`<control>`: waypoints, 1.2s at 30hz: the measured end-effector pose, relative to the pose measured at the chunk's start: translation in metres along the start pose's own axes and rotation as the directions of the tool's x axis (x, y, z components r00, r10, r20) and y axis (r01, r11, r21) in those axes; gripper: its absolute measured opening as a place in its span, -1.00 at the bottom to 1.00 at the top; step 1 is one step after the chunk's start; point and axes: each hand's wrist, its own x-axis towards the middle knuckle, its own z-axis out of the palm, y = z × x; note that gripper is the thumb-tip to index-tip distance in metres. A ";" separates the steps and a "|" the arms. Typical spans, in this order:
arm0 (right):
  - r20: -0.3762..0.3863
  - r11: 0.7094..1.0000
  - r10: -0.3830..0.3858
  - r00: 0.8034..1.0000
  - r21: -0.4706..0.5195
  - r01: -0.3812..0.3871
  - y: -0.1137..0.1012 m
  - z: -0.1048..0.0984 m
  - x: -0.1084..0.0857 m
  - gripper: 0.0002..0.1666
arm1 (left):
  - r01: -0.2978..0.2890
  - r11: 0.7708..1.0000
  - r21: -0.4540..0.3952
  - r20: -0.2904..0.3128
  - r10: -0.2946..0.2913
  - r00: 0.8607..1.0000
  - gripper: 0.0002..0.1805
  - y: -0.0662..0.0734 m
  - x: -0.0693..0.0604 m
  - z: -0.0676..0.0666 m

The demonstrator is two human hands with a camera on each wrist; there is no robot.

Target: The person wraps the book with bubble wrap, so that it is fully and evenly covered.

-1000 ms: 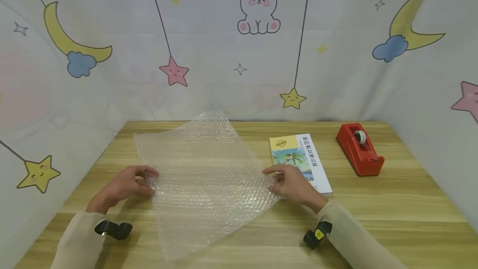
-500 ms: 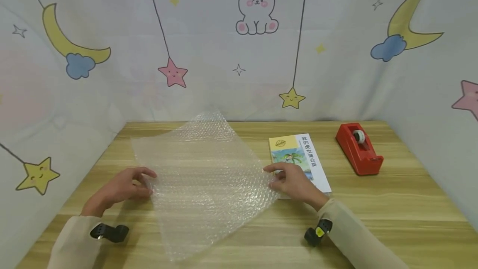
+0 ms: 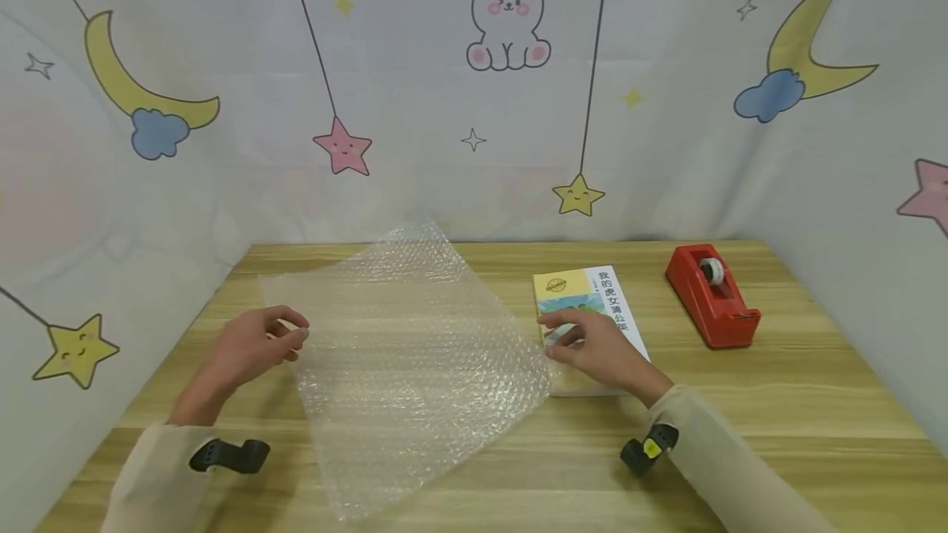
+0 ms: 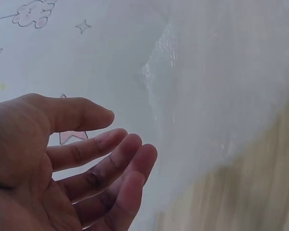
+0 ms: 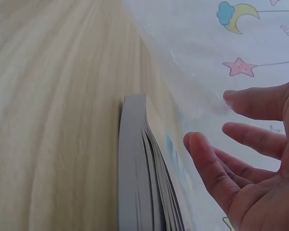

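Note:
A clear bubble wrap sheet [image 3: 415, 352] lies on the wooden table, one corner toward the back and another toward the front. My left hand [image 3: 255, 344] hovers at its left edge, fingers loosely bent and holding nothing; the left wrist view shows the hand [image 4: 82, 159] apart from the wrap [image 4: 216, 96]. Over the book [image 3: 629, 336] my right hand [image 3: 600, 348] is raised with fingers parted, near the sheet's right corner. In the right wrist view that hand [image 5: 255, 149] is empty, thumb near the wrap's edge [image 5: 183, 82], beside the book's page edges [image 5: 149, 168].
A red tape dispenser [image 3: 714, 303] with a roll of tape stands at the back right of the table [image 3: 800, 401]. White curtains [image 3: 415, 105] printed with moons, stars and a rabbit hang behind and at both sides.
Both hands have come away from the sheet's edges. My left hand has risen a little, and my right has shifted to the right over the book. The sheet lies almost as before.

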 end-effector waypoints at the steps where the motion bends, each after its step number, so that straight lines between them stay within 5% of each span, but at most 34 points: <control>1: -0.001 1.000 0.001 1.000 -0.003 -0.001 0.001 -0.003 -0.001 -0.50 | -0.004 1.000 -0.014 0.003 0.004 1.000 -0.65 0.004 0.001 0.001; 9: -0.027 0.997 -0.050 0.998 -0.053 0.048 0.007 -0.018 -0.012 -0.50 | -0.082 0.990 -0.118 0.026 0.086 0.996 -0.71 0.036 0.006 0.010; 17: -0.054 0.996 -0.002 0.999 -0.091 -0.003 0.010 -0.030 -0.025 -0.49 | -0.154 0.976 -0.156 0.040 0.162 0.986 -0.74 0.064 0.018 0.022; 27: -0.108 0.991 -0.026 0.994 -0.133 0.012 0.018 -0.041 -0.037 -0.50 | -0.166 0.943 -0.289 0.093 0.201 0.975 -0.68 0.087 0.034 0.041; 36: -0.172 0.971 -0.005 0.985 -0.235 -0.037 0.023 -0.048 -0.041 -0.51 | -0.174 0.930 -0.323 0.138 0.229 0.964 -0.63 0.114 0.045 0.054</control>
